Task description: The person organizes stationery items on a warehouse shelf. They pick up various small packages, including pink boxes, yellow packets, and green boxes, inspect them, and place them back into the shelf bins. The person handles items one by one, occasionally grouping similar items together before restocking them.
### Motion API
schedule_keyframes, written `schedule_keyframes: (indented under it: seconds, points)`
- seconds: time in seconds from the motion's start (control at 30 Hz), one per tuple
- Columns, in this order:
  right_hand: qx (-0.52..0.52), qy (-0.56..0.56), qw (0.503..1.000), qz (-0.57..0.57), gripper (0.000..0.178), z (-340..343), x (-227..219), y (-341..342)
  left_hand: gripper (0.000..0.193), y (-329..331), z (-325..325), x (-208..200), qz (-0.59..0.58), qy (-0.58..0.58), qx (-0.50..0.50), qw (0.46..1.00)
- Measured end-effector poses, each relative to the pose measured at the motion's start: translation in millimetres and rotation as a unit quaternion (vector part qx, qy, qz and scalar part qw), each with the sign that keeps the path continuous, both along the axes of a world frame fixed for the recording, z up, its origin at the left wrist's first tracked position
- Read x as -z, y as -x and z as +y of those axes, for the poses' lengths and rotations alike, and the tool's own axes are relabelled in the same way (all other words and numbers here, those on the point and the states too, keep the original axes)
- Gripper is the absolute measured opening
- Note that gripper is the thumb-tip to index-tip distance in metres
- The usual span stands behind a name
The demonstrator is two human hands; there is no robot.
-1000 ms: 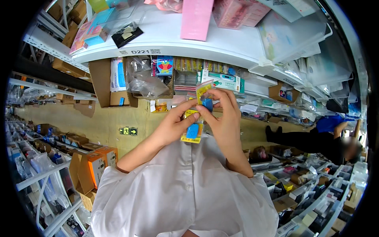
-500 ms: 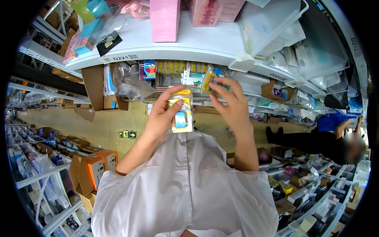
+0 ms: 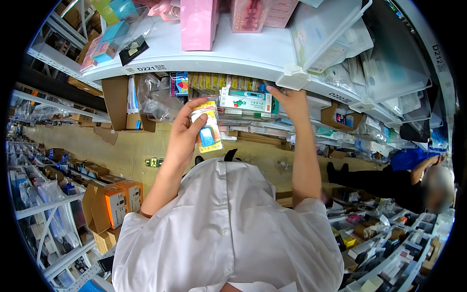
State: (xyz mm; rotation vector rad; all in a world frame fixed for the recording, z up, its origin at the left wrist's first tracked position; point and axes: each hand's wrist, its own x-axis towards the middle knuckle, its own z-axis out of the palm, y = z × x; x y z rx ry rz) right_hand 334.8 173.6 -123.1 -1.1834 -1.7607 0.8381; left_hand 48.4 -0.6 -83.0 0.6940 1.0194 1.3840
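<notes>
My left hand [image 3: 184, 130] pinches a small flat packet [image 3: 208, 132], yellow and white with a blue shape on its front, thumb across its upper part. My right hand [image 3: 293, 103] reaches in under the front edge of the upper shelf. Its thumb shows, but the other fingers are mostly hidden, and so is anything they may hold. Beside it lies a white and teal box [image 3: 246, 100] with a thermometer pictured on it. Behind that box stands a row of yellow-edged packets [image 3: 214, 81].
Pink boxes [image 3: 198, 27] and clear plastic bins [image 3: 325, 36] stand on the white upper shelf [image 3: 160, 53]. An open cardboard box [image 3: 114, 104] sits at the left of the lower level. At the far right is another person [image 3: 404, 182] in dark clothes.
My right hand has moved up and right into the lower shelf level; the yellow packet it held is out of sight. My left hand has shifted slightly left with its packet.
</notes>
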Motion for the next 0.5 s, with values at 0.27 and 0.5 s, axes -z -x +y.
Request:
schedule_keyframes:
  seconds: [0.27, 0.5]
  points:
    - [0.007, 0.022, 0.998, -0.06, 0.036, 9.1, 13.0, 5.7, 0.042, -2.3, 0.3, 1.0, 0.059, -0.004, -0.015, 0.998]
    - [0.016, -0.107, 0.993, -0.041, 0.028, -37.3, 16.3, 17.9, 0.043, 3.6, -0.4, 9.0, 0.139, 0.012, -0.006, 0.99]
